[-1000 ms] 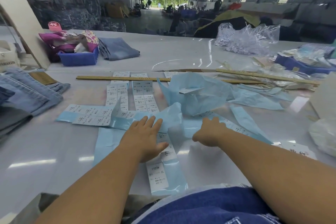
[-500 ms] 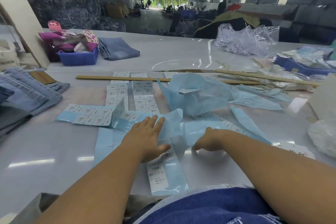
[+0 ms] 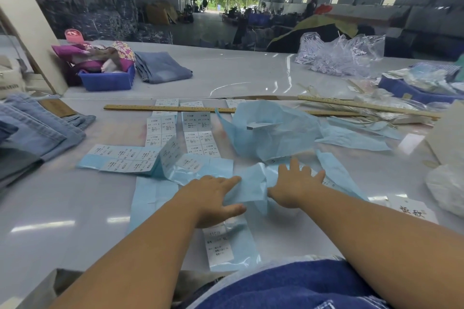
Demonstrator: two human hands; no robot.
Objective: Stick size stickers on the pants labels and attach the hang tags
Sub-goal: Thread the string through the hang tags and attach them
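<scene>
Blue bin [image 3: 106, 81] at the bench's far left holds cloth; right hand [image 3: 296, 187] has uncurled, fingers spread on backing paper [image 3: 251, 187]; left hand [image 3: 213, 195] flat.

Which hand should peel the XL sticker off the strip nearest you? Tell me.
Left, probably. The left hand lies flat right above that sticker strip, its thumb by the strip's top. The right hand is spread on the crumpled blue paper, farther off.

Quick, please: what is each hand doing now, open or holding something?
Left hand: open, fingers flat on blue backing paper.
Right hand: open, fingers spread on it.
</scene>
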